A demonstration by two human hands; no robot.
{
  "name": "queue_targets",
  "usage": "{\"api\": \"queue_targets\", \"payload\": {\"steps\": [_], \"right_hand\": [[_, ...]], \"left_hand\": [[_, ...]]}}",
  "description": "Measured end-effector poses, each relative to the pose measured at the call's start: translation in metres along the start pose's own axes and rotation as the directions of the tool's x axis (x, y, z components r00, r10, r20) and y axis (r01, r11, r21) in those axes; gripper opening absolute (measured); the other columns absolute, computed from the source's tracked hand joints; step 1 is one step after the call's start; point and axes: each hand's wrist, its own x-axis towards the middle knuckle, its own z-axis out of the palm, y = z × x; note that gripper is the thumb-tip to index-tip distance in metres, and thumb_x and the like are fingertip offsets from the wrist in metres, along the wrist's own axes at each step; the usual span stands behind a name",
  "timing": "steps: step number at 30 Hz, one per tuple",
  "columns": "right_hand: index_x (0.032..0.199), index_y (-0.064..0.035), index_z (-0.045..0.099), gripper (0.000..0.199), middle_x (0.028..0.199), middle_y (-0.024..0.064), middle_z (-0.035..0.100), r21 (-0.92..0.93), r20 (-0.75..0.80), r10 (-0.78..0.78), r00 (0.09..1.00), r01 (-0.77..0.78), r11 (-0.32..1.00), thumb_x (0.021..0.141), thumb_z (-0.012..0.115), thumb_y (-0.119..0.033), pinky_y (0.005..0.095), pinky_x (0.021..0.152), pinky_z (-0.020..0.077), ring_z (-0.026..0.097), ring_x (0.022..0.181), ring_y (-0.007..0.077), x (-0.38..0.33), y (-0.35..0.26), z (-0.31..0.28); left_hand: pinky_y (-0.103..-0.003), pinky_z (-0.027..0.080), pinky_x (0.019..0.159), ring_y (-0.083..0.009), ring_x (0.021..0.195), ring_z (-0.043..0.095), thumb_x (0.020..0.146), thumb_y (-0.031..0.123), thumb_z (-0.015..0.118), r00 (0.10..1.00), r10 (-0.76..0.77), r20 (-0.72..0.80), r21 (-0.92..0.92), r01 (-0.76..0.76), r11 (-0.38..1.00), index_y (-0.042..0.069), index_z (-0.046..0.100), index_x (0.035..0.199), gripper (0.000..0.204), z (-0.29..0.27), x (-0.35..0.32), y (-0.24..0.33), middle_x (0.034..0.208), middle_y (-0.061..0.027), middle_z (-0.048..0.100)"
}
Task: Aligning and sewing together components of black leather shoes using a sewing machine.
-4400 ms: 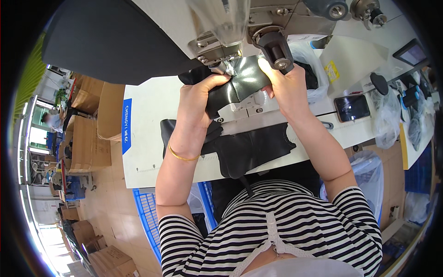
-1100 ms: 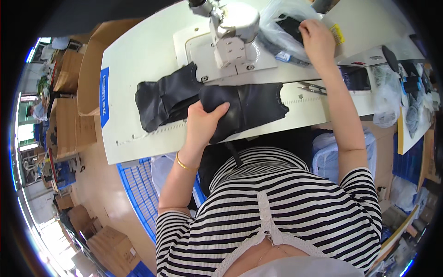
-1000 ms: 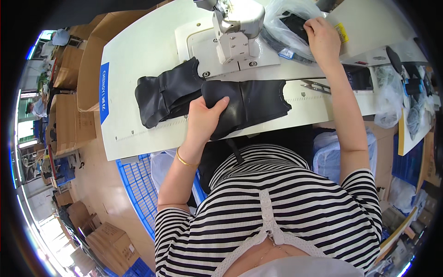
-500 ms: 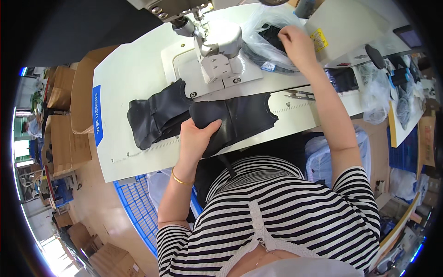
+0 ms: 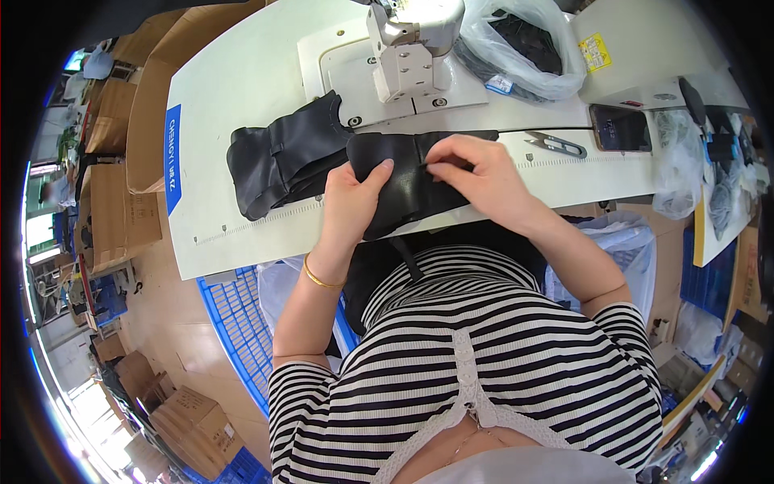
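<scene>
A folded black leather-like piece (image 5: 397,179) lies at the table's near edge, crossed by a seam or strip. My left hand (image 5: 351,202) grips its left end, thumb on top and fingers underneath. Over the middle of the same piece, my right hand (image 5: 484,179) is closed in a pinch at the seam. Something small and dark may be between its fingertips, too small to name. Another black leather-like piece (image 5: 302,149), stacked or folded, rests just left of the first. Beyond them stands a white sewing machine (image 5: 407,73).
A clear plastic bag (image 5: 571,79) of black material sits at the back right. Thread snips (image 5: 556,145) and a phone (image 5: 619,129) lie on the white table (image 5: 234,97). A blue basket (image 5: 234,323) stands below its front edge; cardboard boxes (image 5: 149,145) are at the left.
My right hand has come back from the plastic bag to the seam of the black piece. My left hand keeps its grip. The whole view has shifted, with the table higher in the picture.
</scene>
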Motion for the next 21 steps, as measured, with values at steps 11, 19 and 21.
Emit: {"api": "queue_targets", "payload": {"steps": [11,19,21], "right_hand": [[0.087,-0.0009,0.063,0.016,0.090,0.0092,0.061,-0.443,-0.059,-0.574,0.817,0.494,0.749,0.072,0.068,0.002,0.0328,0.072,0.0492,0.060,0.081,0.0246,0.002,0.021,0.027],[0.085,-0.0011,0.063,0.014,0.089,0.0089,0.062,-0.434,-0.081,-0.569,0.819,0.485,0.759,0.072,0.069,0.001,0.0313,0.068,0.0481,0.060,0.081,0.0242,-0.002,0.014,0.023],[0.086,-0.0012,0.064,0.014,0.090,0.0092,0.062,-0.399,-0.172,-0.577,0.799,0.479,0.782,0.073,0.069,0.000,0.0300,0.068,0.0479,0.060,0.080,0.0238,-0.018,0.009,0.017]], "left_hand": [[-0.022,0.049,0.063,-0.0079,0.070,0.060,0.085,0.008,0.065,0.999,-0.038,0.037,-0.076,0.041,0.996,-0.003,0.067,0.093,0.014,0.005,-0.004,0.011,0.083,-0.0041,0.067],[-0.023,0.050,0.065,-0.0096,0.071,0.061,0.079,0.002,0.067,0.999,0.007,0.046,0.027,-0.008,1.000,-0.003,0.067,0.092,0.014,0.009,-0.004,0.012,0.083,-0.0045,0.068],[-0.024,0.051,0.065,-0.0099,0.073,0.061,0.079,0.001,0.068,1.000,0.027,-0.012,-0.010,-0.028,1.000,-0.003,0.067,0.093,0.014,0.010,-0.009,0.016,0.085,-0.0046,0.068]]}}
